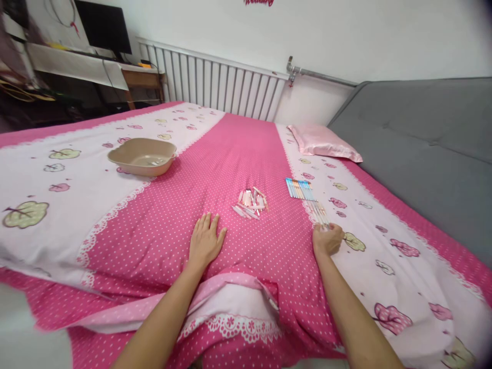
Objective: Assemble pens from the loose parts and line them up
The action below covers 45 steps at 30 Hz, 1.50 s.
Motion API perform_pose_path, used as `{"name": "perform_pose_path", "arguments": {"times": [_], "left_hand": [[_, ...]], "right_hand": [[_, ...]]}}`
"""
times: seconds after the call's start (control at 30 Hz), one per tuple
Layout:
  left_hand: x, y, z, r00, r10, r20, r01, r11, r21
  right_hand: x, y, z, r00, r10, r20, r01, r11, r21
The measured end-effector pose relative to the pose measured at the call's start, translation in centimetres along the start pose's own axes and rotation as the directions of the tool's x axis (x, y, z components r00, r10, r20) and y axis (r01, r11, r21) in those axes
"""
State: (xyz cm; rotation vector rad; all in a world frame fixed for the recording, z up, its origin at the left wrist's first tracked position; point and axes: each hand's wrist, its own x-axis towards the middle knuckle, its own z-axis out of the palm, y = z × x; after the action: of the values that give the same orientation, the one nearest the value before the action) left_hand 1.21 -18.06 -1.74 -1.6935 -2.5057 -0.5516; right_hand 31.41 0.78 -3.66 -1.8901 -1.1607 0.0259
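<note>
Left hand lies flat, grip open; right hand, grip closed, pinches pens at their near end.

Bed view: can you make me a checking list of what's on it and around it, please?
Surface: pink dotted bedsheet, wrinkled near the front edge.
Job's things: row of pens beside a pile of small pink pieces.
Clutter: beige bowl, pink pillow.
Grippers: left hand flat on the sheet; right hand curled at the pens' near end, grip unclear.
Cables: yellow cords far left.
Surroundings: radiator, grey sofa, desk with monitor.
</note>
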Motion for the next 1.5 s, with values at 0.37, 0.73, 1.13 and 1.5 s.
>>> {"name": "perform_pose_path", "arguments": {"times": [0.37,0.73,1.13,1.5], "left_hand": [[-8.6,-1.6,0.0,0.985,0.135,-0.108,-0.128,0.989,0.068],[-14.6,-3.1,-0.9,0.978,0.2,-0.064,-0.205,0.974,-0.092],[-15.1,-2.6,-1.8,0.981,0.189,-0.037,-0.193,0.967,-0.168],[-1.8,-3.3,-8.0,0.968,0.156,-0.196,-0.174,0.982,-0.079]], "right_hand": [[0.2,0.5,0.4,1.0,-0.009,0.01,0.009,1.0,0.002],[0.4,0.7,0.3,1.0,-0.018,0.018,0.018,1.0,-0.014],[0.6,0.7,0.2,0.999,-0.022,0.035,0.023,0.999,-0.023],[0.4,0.3,0.1,0.999,-0.02,0.046,0.021,1.0,-0.009]]}}
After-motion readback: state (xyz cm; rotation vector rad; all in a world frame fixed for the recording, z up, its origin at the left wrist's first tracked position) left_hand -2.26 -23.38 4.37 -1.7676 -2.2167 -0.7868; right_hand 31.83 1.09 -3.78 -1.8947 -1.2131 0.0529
